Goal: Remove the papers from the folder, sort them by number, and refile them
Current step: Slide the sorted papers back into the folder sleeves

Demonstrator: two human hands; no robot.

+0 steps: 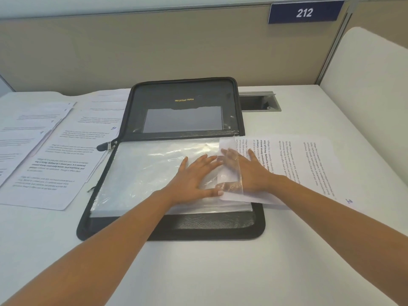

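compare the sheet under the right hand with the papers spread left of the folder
The sheet lies alone, turned sideways, partly inside the clear sleeve; the spread papers overlap loosely, outside the folder. The right hand rests on the sheet; no hand touches the spread papers. Both are white, with printed text.

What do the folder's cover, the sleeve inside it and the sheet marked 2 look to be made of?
The zip folder has a black grained leather-look cover, probably synthetic, and its edge looks fabric-bound. The clear sleeve is thin glossy plastic film: it wrinkles, glares and shows the paper through. The sheet marked 2 is plain matte white paper with printed text.
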